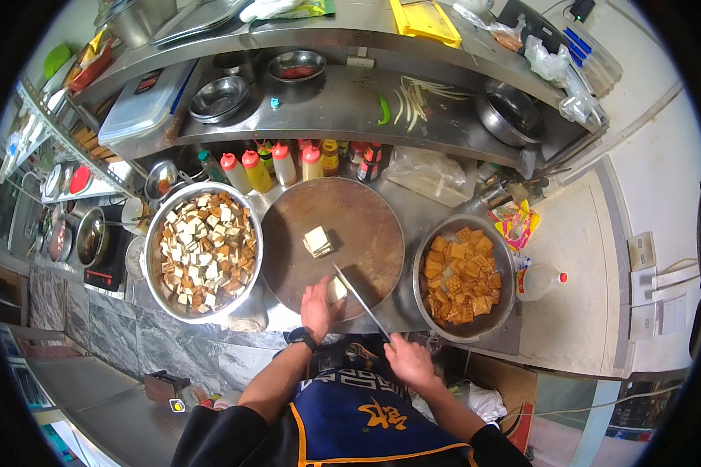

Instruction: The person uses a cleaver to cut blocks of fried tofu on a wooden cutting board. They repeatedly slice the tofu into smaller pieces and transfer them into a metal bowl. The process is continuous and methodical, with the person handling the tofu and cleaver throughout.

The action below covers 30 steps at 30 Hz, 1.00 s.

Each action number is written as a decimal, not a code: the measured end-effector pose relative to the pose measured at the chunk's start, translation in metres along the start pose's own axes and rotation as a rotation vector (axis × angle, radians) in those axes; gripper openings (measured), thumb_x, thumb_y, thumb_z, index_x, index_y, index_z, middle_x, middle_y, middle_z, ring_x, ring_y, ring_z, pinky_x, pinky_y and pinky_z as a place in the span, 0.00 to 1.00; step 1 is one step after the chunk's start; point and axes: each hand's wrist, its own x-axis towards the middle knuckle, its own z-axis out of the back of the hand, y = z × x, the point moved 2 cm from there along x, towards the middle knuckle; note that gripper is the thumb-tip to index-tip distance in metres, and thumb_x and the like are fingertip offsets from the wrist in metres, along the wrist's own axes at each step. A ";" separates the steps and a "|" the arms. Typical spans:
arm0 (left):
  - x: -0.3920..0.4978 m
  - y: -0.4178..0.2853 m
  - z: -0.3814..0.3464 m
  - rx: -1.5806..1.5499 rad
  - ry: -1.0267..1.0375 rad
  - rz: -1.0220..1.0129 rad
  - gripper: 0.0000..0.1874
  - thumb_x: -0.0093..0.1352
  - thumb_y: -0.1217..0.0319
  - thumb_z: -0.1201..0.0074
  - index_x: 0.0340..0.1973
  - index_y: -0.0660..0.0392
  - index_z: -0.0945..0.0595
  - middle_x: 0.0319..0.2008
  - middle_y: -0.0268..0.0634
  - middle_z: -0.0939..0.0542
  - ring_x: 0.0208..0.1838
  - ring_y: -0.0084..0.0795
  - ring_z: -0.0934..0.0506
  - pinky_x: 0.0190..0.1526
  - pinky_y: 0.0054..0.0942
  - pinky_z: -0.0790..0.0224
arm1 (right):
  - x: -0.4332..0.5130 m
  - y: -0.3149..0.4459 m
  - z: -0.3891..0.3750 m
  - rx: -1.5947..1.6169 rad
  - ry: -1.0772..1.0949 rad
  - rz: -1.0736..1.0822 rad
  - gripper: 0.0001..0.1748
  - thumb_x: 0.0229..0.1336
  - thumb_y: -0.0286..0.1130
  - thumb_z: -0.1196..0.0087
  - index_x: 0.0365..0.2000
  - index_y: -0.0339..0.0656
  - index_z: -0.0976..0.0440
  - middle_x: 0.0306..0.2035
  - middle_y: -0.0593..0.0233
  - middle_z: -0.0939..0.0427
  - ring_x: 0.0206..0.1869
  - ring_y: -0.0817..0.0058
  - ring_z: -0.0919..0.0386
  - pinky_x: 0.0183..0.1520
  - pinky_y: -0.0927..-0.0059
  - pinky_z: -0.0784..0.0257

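Note:
On a round chopping board (350,210), my left hand (320,309) holds a pale piece of what looks like tofu (336,289) near the front edge. My right hand (410,361) grips the handle of a kitchen knife (362,299), whose blade lies along the right side of that piece. A small stack of pale square slices (317,241) sits farther back on the board. To the left stands a large metal bowl (258,257) filled with white and brown cut pieces (207,251). A metal bowl (509,274) at the right holds brown scored squares (464,271).
Squeeze bottles (283,165) and sauce bottles line the back of the board. Beside them is a plastic bag (423,169) in a tray. Metal shelves (327,125) cross above, with bowls and a green pepper (384,110). A plastic bottle (538,282) lies by the right bowl.

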 end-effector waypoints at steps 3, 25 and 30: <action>-0.003 0.000 0.001 -0.049 -0.074 -0.054 0.42 0.63 0.65 0.22 0.71 0.58 0.25 0.60 0.54 0.19 0.61 0.60 0.23 0.64 0.52 0.29 | -0.005 0.003 0.021 -0.019 -0.016 -0.003 0.19 0.80 0.48 0.49 0.51 0.42 0.25 0.39 0.34 0.13 0.45 0.29 0.15 0.51 0.32 0.22; 0.100 0.060 0.004 -0.095 0.675 -0.299 0.28 0.58 0.65 0.18 0.53 0.53 0.12 0.62 0.43 0.21 0.65 0.50 0.24 0.69 0.50 0.32 | -0.002 -0.031 -0.014 -0.022 0.073 0.003 0.21 0.80 0.51 0.51 0.51 0.43 0.26 0.38 0.36 0.14 0.45 0.29 0.16 0.51 0.32 0.24; 0.076 0.022 0.025 0.260 0.489 -0.752 0.41 0.59 0.66 0.25 0.69 0.47 0.22 0.68 0.41 0.24 0.72 0.51 0.29 0.72 0.58 0.37 | -0.029 -0.051 -0.020 0.230 -0.122 -0.099 0.22 0.77 0.52 0.46 0.47 0.41 0.23 0.37 0.37 0.14 0.45 0.31 0.15 0.50 0.35 0.22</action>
